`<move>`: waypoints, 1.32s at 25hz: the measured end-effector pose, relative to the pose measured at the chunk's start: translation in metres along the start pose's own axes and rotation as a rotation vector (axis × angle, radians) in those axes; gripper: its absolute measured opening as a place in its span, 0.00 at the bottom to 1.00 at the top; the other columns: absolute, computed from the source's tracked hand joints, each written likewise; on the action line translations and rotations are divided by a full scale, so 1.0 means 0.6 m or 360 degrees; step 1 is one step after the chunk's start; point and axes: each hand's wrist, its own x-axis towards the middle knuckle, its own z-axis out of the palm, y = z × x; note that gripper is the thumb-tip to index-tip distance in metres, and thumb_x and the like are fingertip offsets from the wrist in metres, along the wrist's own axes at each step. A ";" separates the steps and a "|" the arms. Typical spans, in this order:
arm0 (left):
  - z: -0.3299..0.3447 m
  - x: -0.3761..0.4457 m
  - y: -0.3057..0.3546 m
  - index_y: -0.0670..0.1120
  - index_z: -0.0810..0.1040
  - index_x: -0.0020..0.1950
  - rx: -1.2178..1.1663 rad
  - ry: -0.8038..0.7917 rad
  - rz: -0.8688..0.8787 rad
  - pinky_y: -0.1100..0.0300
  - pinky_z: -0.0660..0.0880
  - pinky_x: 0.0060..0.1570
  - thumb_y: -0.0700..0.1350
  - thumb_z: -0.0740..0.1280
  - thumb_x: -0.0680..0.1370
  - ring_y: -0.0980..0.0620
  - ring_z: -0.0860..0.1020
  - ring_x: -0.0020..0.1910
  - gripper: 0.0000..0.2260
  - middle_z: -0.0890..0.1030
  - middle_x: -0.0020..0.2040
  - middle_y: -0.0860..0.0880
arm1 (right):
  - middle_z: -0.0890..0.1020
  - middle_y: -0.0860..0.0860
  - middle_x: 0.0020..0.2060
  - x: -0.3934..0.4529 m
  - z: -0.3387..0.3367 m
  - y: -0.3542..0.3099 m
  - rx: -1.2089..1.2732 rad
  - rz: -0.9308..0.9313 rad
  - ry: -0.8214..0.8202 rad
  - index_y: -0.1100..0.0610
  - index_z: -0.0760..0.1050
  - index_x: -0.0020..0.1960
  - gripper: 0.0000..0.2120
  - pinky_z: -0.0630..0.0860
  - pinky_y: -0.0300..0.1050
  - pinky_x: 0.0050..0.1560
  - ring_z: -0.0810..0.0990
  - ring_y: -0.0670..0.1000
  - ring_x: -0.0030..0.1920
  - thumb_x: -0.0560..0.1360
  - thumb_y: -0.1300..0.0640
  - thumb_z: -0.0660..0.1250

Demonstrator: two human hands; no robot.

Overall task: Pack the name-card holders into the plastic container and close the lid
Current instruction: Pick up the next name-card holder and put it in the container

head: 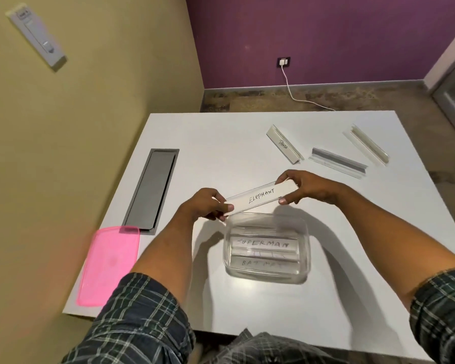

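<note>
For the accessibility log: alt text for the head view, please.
Both hands, left hand and right hand, hold the ELEPHANT name-card holder by its ends above the open clear plastic container, which already holds labelled ones. Three more holders lie on the white table at far right; the pink lid rests at the left edge.

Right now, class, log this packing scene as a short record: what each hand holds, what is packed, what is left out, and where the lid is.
left hand: pinches the left end of the ELEPHANT holder
right hand: pinches its right end
holder position: above the far rim of the plastic container
packed: SUPERMAN holder, BATMAN holder
left out: three holders on the table, far right
pink lid: off, at the table's left edge
</note>
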 end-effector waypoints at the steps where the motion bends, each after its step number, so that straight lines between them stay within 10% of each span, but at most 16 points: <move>1: 0.012 -0.007 -0.001 0.41 0.77 0.47 0.0038 -0.0078 -0.0024 0.63 0.75 0.31 0.42 0.80 0.70 0.49 0.84 0.32 0.14 0.84 0.36 0.40 | 0.81 0.58 0.51 -0.016 0.001 0.006 0.0014 0.0003 -0.0039 0.56 0.78 0.58 0.24 0.78 0.49 0.44 0.82 0.52 0.44 0.65 0.63 0.82; 7: 0.085 -0.026 -0.005 0.44 0.81 0.43 0.0588 -0.0551 -0.0281 0.63 0.74 0.33 0.44 0.77 0.73 0.52 0.82 0.30 0.07 0.86 0.44 0.40 | 0.85 0.55 0.42 -0.088 0.029 0.047 -0.0157 -0.0091 0.0005 0.51 0.84 0.53 0.22 0.73 0.48 0.43 0.74 0.52 0.40 0.61 0.58 0.85; 17: 0.163 -0.005 -0.001 0.43 0.83 0.40 0.1396 -0.0408 0.0050 0.62 0.78 0.33 0.46 0.79 0.68 0.50 0.84 0.32 0.09 0.86 0.38 0.45 | 0.84 0.41 0.46 -0.103 0.127 0.086 -0.0648 -0.0089 0.0174 0.47 0.81 0.51 0.23 0.80 0.45 0.50 0.81 0.43 0.46 0.58 0.54 0.83; 24: 0.189 -0.003 -0.035 0.48 0.82 0.51 0.1915 -0.0218 0.0309 0.57 0.75 0.44 0.50 0.79 0.67 0.47 0.80 0.52 0.15 0.83 0.52 0.48 | 0.74 0.52 0.61 -0.101 0.177 0.117 -0.1634 -0.0097 -0.0105 0.50 0.71 0.68 0.27 0.72 0.46 0.49 0.77 0.56 0.57 0.70 0.52 0.73; 33: 0.204 -0.002 -0.055 0.45 0.81 0.57 0.2254 -0.0235 0.0426 0.54 0.76 0.50 0.45 0.74 0.72 0.43 0.80 0.56 0.14 0.81 0.57 0.44 | 0.76 0.62 0.58 -0.071 0.232 0.113 -0.1970 -0.0136 -0.0220 0.62 0.70 0.65 0.17 0.74 0.54 0.48 0.79 0.64 0.56 0.78 0.59 0.63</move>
